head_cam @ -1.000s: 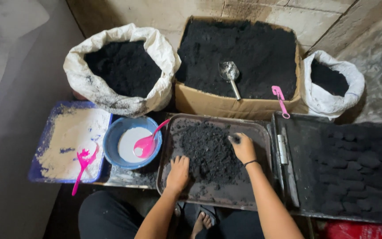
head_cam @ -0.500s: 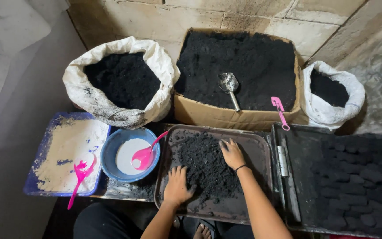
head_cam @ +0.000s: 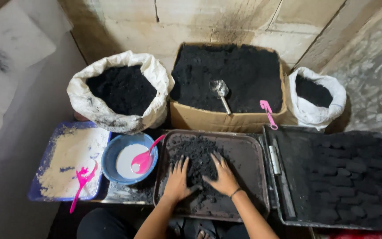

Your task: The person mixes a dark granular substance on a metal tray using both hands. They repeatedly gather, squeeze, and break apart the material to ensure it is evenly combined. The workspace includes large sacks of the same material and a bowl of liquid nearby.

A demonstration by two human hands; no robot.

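Hands work in a heap of damp black powder [head_cam: 198, 164] piled in a dark, rounded-corner rectangular metal tray [head_cam: 249, 156], which serves as the landmark. The left hand [head_cam: 176, 180] lies flat on the near left side of the heap, fingers spread and palm down, pinching nothing. The right hand [head_cam: 223, 176], a dark band at its wrist, lies just beside it on the heap's near right side, fingers likewise splayed and pressed into the powder, closed on nothing. The heap covers the tray's left and middle; the right part of the tray floor is only thinly dusted.

Just left of the tray stands a round blue plastic bowl [head_cam: 109, 156] holding white liquid, with a pink plastic spoon [head_cam: 143, 160] resting in it, handle pointing toward the tray. Farther left lies a blue rectangular tray [head_cam: 40, 191] coated with pale tan powder, a pink plastic fork [head_cam: 81, 181] lying across its near edge.

Behind the tray sits a brown cardboard box [head_cam: 217, 119] full of black powder, with a metal scoop [head_cam: 220, 90] stuck in it and a pink plastic scoop [head_cam: 267, 111] leaning over its front wall. A white woven sack [head_cam: 94, 106] of black powder stands behind and to the left, and a smaller white sack [head_cam: 322, 111] behind and to the right. Right of the tray, touching it, lies a large black tray [head_cam: 284, 177] holding rows of black moulded lumps [head_cam: 354, 170].
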